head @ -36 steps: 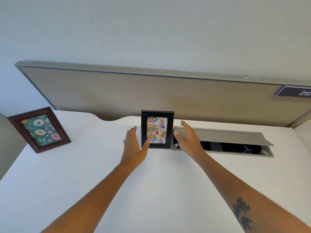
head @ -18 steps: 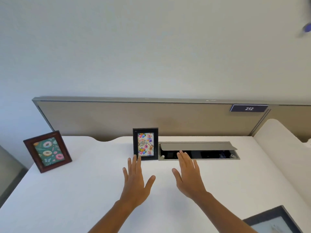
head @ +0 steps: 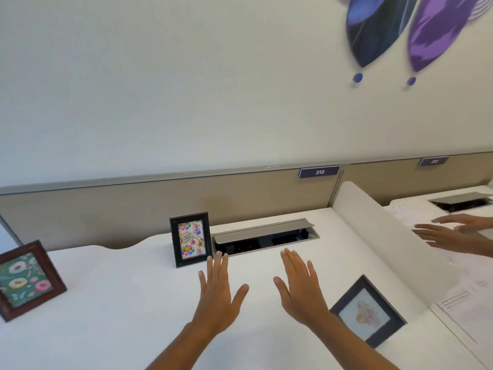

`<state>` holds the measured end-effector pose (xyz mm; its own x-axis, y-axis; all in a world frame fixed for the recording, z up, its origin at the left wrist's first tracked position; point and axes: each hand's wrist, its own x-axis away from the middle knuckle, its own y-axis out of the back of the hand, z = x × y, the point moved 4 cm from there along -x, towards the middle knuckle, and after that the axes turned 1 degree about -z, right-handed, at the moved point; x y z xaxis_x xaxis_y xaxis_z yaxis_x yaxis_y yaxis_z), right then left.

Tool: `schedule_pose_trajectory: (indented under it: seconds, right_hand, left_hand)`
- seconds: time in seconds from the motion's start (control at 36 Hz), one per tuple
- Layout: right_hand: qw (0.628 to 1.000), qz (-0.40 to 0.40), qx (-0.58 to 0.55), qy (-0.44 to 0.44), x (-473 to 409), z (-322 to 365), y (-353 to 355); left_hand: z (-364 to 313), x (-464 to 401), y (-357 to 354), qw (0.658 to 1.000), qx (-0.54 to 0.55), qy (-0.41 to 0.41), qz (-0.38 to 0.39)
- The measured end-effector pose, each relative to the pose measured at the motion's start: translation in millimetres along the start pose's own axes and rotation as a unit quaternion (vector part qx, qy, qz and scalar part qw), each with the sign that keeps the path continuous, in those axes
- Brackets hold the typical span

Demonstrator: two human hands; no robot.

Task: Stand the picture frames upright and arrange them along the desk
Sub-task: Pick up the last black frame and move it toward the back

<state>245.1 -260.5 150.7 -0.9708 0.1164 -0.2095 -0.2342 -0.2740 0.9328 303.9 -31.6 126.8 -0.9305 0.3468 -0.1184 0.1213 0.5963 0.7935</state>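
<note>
A black frame with a birthday picture (head: 190, 239) stands upright at the back of the white desk (head: 128, 295). At the far left a brown wooden frame with a donut picture (head: 25, 280) stands upright too. A dark frame with a pale picture (head: 366, 311) lies flat at the right. My left hand (head: 217, 292) hovers open over the desk, just in front and right of the birthday frame. My right hand (head: 300, 287) is open as well, left of the flat frame. Neither hand holds anything.
A cable tray with a raised grey lid (head: 264, 236) is set into the desk behind my hands. A beige partition (head: 133, 206) runs along the back. A white divider (head: 386, 241) bounds the right side; beyond it another person's hands (head: 453, 231) rest on papers.
Both hands let go of the birthday frame and drew back toward me, open. The view swung up and right, bringing the flat dark frame and the neighbouring desk into sight.
</note>
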Motion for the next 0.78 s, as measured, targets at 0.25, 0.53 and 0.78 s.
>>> schedule_pose_trajectory:
  seconds: [0.25,0.53,0.78]
  right_hand:
    - [0.994,-0.065,0.023,-0.079,40,-52,52]
    - [0.959,-0.123,-0.088,-0.241,85,-149,92]
    - [0.931,-0.107,-0.164,-0.307,125,-219,81]
  left_hand:
    - [-60,-5,-38,0.995,-0.011,-0.089,0.052]
    - [-130,-8,-99,0.988,0.013,-0.103,0.118]
    - [-173,-16,-174,0.97,0.106,-0.034,0.216]
